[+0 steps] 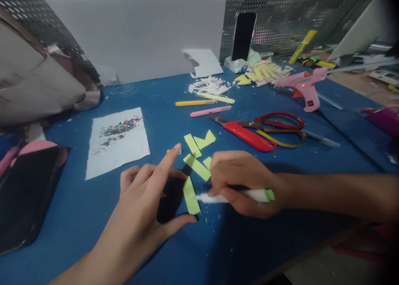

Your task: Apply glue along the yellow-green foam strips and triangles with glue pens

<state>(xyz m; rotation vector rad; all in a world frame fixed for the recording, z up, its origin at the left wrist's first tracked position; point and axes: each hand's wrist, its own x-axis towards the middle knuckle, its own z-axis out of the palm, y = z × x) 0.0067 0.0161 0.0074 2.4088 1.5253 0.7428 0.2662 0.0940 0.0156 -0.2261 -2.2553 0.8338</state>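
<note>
My left hand [149,201] steadies a light-green paper strip [191,197] between its thumb at the near end and a finger at the far end; its index finger points up, off the strip. In my right hand [243,177] is a white marker [252,195] with a green end, its tip at the strip's right edge. Just beyond lie several loose green pieces, among them a flat strip [197,167], another strip [193,145] and a notched piece [205,140]. One small piece is partly hidden by my right hand.
Scissors [280,120] and a red cutter [247,136] lie right of the pieces, with a pink glue gun [304,85] behind. Yellow [195,103] and pink pens [210,111] lie mid-table. Glitter covers a white paper [137,147] at left, near a dark phone [28,193].
</note>
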